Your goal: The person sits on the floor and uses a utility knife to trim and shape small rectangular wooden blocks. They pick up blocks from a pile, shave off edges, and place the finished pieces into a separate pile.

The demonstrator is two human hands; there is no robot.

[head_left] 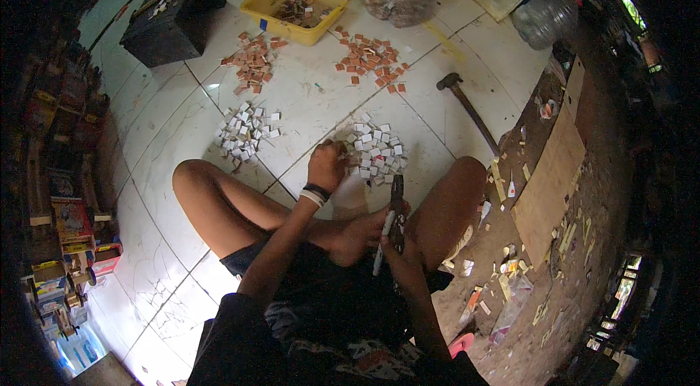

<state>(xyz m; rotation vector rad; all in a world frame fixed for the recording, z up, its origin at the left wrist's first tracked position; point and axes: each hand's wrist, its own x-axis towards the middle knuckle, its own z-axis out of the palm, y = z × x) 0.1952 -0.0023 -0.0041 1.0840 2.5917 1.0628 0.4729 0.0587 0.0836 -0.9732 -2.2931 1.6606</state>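
Observation:
My left hand (328, 166), with a dark band and a white band at the wrist, is at the left edge of a pile of small white square tiles (378, 149). Its fingers are curled; whatever they may hold is hidden. Over my lap, my right hand (396, 246) is closed around a long slim tool (397, 193), dark at its upper end and whitish lower down. The tool points up toward the tiles, and its exact kind is unclear. A second pile of white tiles (246, 130) lies to the left, beyond my left knee.
Two heaps of orange-brown tiles (251, 61) (370, 59) lie farther off, before a yellow basin (313, 30) holding more pieces. A hammer (470, 112) rests at the right. A black box (175, 17) stands far left. Scraps and a board (550, 189) cover the ground at right.

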